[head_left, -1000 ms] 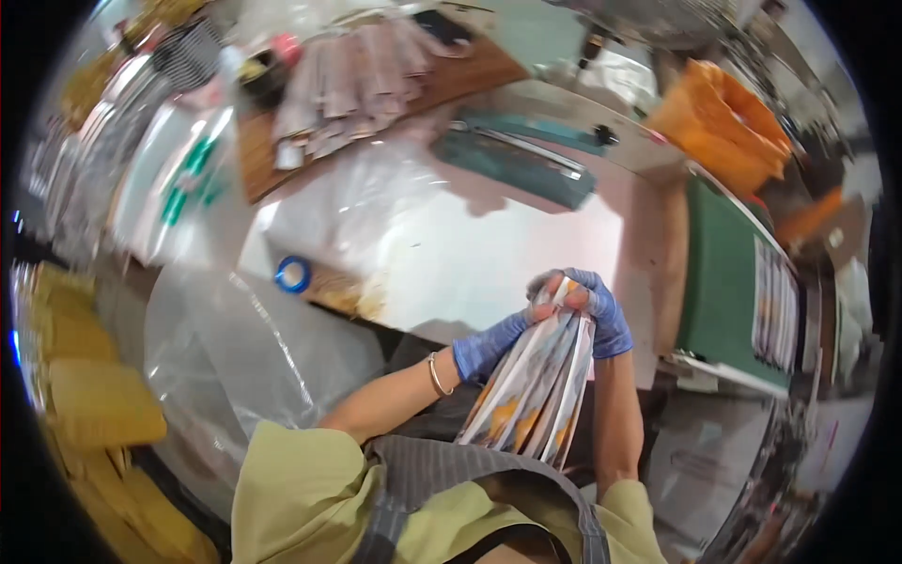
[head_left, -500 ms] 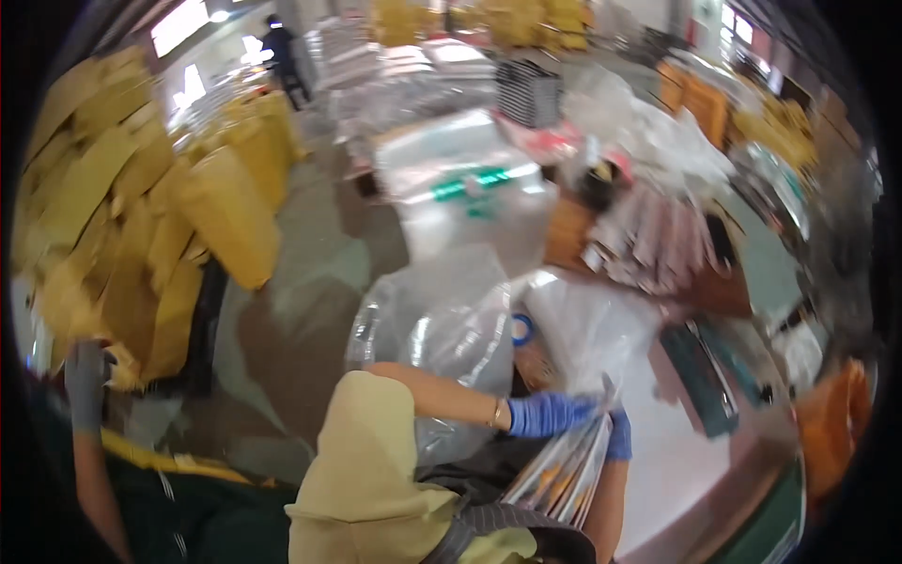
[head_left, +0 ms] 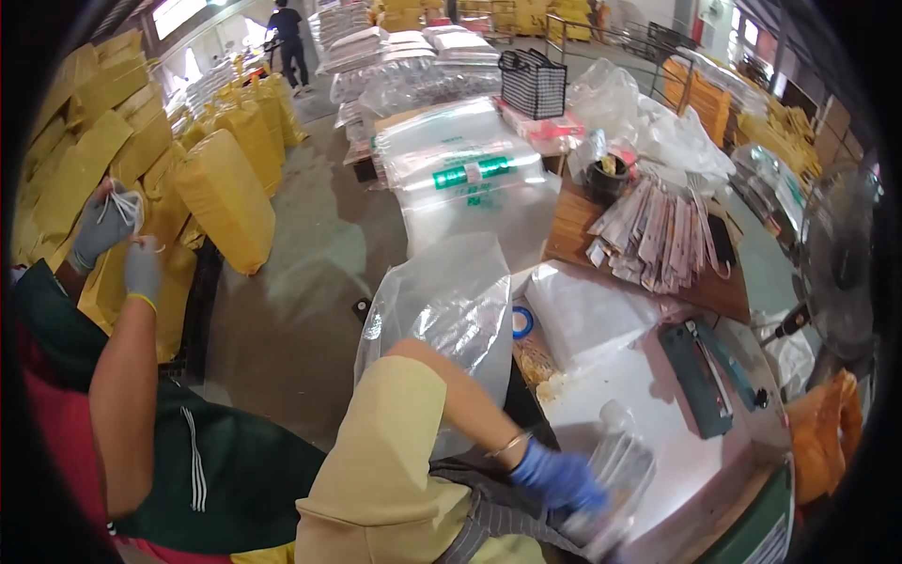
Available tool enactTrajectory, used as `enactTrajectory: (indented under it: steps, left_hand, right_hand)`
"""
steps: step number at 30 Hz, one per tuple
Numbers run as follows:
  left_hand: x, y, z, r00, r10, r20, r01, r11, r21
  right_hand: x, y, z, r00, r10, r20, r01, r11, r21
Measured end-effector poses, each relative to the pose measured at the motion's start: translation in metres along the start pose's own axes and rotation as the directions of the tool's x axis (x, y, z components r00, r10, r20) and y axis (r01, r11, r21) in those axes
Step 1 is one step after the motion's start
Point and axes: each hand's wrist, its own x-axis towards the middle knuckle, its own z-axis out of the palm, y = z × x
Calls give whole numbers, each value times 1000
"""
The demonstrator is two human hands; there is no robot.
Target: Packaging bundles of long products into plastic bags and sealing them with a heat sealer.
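Note:
My left hand (head_left: 559, 479), in a blue glove, reaches down to the right over the worktop's near edge. Its fingers are smeared by motion and lie against a clear plastic packet (head_left: 625, 461). The packet is slanted, crumpled at its upper end, and its lower part is blurred. I cannot make out my right hand at the lower edge. A stack of clear plastic bags (head_left: 587, 315) lies on the white worktop (head_left: 676, 489), past the packet. Beside that stack is a roll of blue tape (head_left: 522, 322). To the right stands a dark green bag sealer (head_left: 695, 376).
A large clear bag (head_left: 442, 310) hangs left of the worktop. Fanned paper bundles (head_left: 648, 235) and a phone (head_left: 720, 242) lie on a wooden board (head_left: 587, 235). At left, a co-worker's grey-gloved hands (head_left: 143, 268) handle white string near yellow parcels (head_left: 225, 197). A fan (head_left: 841, 254) stands right.
My left hand has moved down with the packet near it, which is now lower and blurred. My right hand has dropped out of sight. The co-worker has raised both hands with string.

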Motion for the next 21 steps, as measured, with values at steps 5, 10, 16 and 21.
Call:
enactTrajectory:
  steps: [5, 10, 16, 21]
  left_hand:
    - [71, -67, -76, 929, -115, -351, 157, 983, 93]
    - [80, -118, -155, 890, -263, -372, 255, 964, -73]
    - [110, -104, -190, 811, -488, -323, 386, 861, -330]
    - [140, -70, -161, 754, -522, -398, 57, 656, -753]
  right_hand:
    - [-57, 180, -154, 974, -205, 94, 215, 723, -656]
    - [53, 118, -182, 837, -518, 177, 535, 706, -464]
    - [65, 114, -214, 851, -489, 191, 513, 700, -496]
    - [56, 69, -184, 799, -538, -267, 227, 682, -695]
